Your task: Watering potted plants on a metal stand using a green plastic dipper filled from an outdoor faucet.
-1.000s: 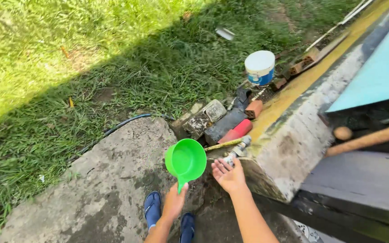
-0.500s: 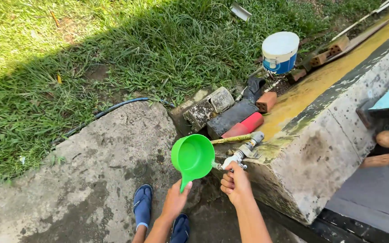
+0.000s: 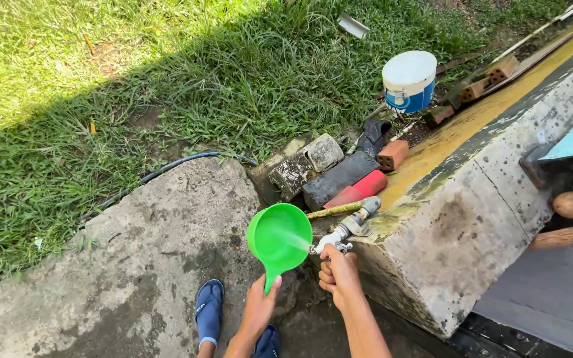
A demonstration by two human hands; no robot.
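Left hand (image 3: 258, 307) closed around handle of round green plastic dipper (image 3: 278, 238); right hand (image 3: 339, 276) gripping metal outdoor tap (image 3: 343, 232), water spraying into dipper.

Left hand (image 3: 260, 306) reaches forward from the lower frame edge, forearm bare, fingers curled shut around the handle of the green dipper (image 3: 278, 237), just below its bowl. Right hand (image 3: 339, 275) sits just right of the dipper, wrist bent, fingers closed in a loose fist on the tap (image 3: 339, 233).
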